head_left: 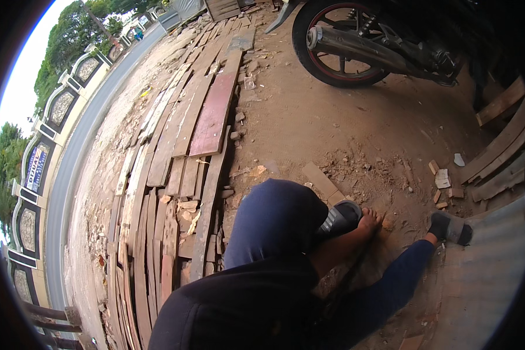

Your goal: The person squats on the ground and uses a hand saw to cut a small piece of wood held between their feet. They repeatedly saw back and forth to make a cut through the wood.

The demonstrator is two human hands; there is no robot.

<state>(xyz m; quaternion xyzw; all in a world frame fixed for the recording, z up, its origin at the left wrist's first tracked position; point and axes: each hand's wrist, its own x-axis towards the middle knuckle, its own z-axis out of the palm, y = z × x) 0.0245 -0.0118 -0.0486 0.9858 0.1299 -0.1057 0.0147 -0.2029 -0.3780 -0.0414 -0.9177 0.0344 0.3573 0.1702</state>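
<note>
My left hand (371, 219), at the end of a bare forearm, is low over the dirt beside my dark sandal with pale stripes (341, 219), its fingers curled around something I cannot make out. A dark, narrow shape runs down from it; I cannot tell whether it is an object or shadow. My bent knee in navy cloth (271, 219) is left of the hand, and my other foot, in a dark sock (449, 228), rests by a grey metal sheet (484, 274). My right hand is not in view.
Weathered boards (169, 163), one reddish (213, 111), lie in rows to the left, beside a road (84, 149) and ornamented wall. A parked motorbike (385, 46) stands at the upper right. Cardboard (321, 181), rubble and stacked wood (496, 151) lie around me.
</note>
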